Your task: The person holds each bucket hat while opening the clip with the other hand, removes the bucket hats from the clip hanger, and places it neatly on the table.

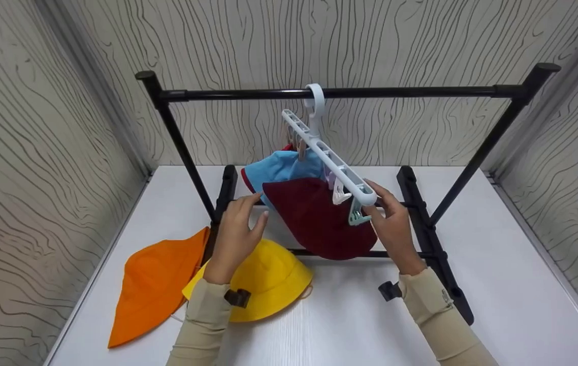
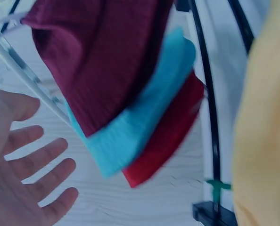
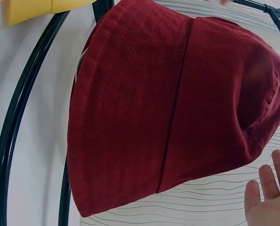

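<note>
A light-blue clip hanger [image 1: 340, 165] hangs by its hook from a black rail. From its clips hang a maroon bucket hat [image 1: 319, 218] in front, a light-blue hat [image 2: 130, 136] behind and a red hat [image 2: 166, 134] farthest back. My right hand [image 1: 393, 226] is at the hanger's near end, thumb tip beside a mint-green clip [image 1: 357, 213] and forefinger along the bar's far side. Its other fingers [image 3: 272, 188] look extended below the maroon crown. Beside the hats' left brims my left hand [image 1: 238, 234] has its fingers spread, holding nothing.
A yellow bucket hat [image 1: 274, 279] lies on the white table under my left wrist, next to an orange hat [image 1: 159, 284]. The black rack [image 1: 451, 175] has slanted posts and long feet on both sides. A white clip [image 1: 340, 193] sits beside the mint-green one.
</note>
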The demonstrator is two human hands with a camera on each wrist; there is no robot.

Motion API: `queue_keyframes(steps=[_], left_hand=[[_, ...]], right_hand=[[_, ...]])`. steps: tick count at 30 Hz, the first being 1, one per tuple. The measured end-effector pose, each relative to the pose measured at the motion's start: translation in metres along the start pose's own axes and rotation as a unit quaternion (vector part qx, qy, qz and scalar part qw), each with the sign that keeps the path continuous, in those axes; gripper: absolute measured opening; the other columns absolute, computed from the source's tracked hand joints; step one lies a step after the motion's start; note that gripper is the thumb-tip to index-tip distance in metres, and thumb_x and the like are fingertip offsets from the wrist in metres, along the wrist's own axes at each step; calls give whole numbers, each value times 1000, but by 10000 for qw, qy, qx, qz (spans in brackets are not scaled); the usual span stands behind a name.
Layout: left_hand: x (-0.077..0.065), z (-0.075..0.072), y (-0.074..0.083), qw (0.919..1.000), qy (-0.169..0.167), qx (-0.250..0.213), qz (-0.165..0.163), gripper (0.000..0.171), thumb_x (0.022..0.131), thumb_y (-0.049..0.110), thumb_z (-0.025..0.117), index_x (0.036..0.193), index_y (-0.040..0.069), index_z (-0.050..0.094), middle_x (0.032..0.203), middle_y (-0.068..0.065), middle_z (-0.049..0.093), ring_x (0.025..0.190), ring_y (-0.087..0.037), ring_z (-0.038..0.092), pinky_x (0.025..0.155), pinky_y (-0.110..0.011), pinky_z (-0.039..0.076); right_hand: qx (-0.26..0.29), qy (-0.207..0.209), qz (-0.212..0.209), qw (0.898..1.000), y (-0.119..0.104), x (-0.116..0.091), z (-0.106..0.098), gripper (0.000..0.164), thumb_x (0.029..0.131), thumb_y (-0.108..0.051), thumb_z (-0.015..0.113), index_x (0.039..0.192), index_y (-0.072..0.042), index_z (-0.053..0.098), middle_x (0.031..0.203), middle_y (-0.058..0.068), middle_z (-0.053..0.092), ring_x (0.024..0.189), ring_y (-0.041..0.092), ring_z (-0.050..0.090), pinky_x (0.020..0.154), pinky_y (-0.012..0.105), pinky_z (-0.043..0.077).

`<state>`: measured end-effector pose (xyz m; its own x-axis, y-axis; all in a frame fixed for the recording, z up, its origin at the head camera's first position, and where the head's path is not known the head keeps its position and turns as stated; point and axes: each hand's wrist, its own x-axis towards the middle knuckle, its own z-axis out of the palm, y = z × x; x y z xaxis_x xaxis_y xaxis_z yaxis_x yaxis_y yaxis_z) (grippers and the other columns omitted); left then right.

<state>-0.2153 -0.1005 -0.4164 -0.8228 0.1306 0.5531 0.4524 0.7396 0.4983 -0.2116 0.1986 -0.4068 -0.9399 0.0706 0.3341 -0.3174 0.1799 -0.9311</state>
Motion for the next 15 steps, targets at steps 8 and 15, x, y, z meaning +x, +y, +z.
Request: queue_keyframes(steps=[8,15], left_hand=[[14,0,23,9986,8,-429,312,41,97,29,57,134,11,54,131,-7,59,120,-23,51,106,-43,42],[24,5,37,9950,-89,-815,577,40,98,29,55,132,9,55,129,-5,59,120,-21,50,107,-38,42]], right_hand=[[7,-152,121,9998,0,3,2,46,94,1,53,140,-8,49,142,8,49,124,8,49,90,15,48],[109,-177,360,9991,-5,5,3,47,94,1,53,140,-7,48,143,9,48,126,13,47,87,16,48]])
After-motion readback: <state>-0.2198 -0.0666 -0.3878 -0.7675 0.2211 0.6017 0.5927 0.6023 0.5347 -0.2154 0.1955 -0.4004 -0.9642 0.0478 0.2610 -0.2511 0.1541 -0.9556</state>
